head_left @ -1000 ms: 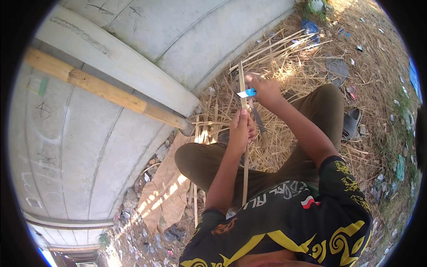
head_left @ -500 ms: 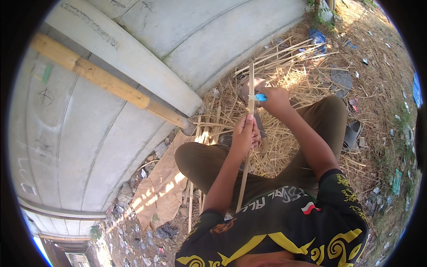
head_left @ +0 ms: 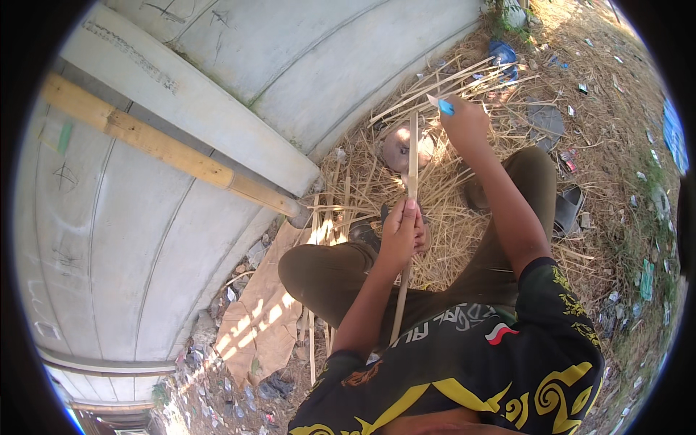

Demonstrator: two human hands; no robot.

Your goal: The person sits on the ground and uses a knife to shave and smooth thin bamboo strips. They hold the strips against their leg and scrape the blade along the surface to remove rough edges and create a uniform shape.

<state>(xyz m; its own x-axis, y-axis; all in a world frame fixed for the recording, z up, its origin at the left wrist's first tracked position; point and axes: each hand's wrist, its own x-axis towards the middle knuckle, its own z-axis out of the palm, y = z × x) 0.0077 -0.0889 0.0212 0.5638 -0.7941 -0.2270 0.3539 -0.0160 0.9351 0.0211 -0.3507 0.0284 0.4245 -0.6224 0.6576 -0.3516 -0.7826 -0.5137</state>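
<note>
Left hand point(head_left: 403, 230): closed around bamboo strip point(head_left: 413, 156)
Right hand point(head_left: 465, 125): gripping blue-handled knife point(head_left: 446, 107)
Knife: we've broken contact; it's right of the strip's tip

Bright sunlight stripes the brown sheet point(head_left: 267, 335). Fisheye distortion bends the wall point(head_left: 148, 243), and the corners are black.

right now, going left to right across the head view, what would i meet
Flat brown sheet, left hand holding a pale flat wooden strip, right hand gripping a blue-handled knife, dark grey sandal, bright blue sheet
</note>
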